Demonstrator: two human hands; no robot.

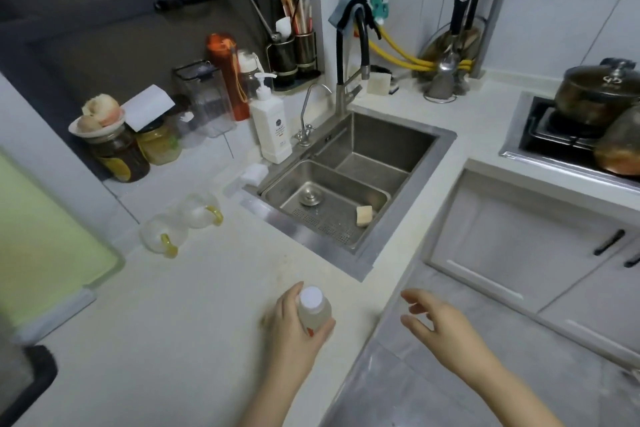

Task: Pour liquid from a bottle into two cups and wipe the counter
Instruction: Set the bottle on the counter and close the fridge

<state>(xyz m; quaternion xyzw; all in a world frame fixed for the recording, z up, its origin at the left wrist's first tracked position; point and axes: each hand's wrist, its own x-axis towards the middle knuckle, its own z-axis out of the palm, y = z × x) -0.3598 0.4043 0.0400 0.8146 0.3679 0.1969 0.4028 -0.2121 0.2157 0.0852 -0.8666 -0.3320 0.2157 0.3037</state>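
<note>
left hand (294, 322): lower centre of frame, grip curled round the bottle, thumb on the side nearer the camera.
bottle (315, 308): small, translucent, white cap on, some red on its label; upright or slightly tilted, near the counter's front edge. Cannot tell if its base touches the counter.
right hand (440, 319): lower right of frame, out past the counter edge over the floor; fingers loosely spread, grip holds nothing, apart from the bottle.
cups (181, 224): two clear ones with yellow handles, left of centre, just beside each other, well apart from the bottle. Blurred; cannot tell which way up they stand.
counter (173, 322): pale, L-shaped, faint speckled marks at centre.
sink (346, 184): steel, set in the counter at centre frame; a beige sponge (364, 216) lies in the lower basin.
soap dispenser (270, 121): white pump bottle, left of the sink.
jars (131, 149): upper left, by the wall.
pot (599, 94): lidded, on the stove, far right.
</note>
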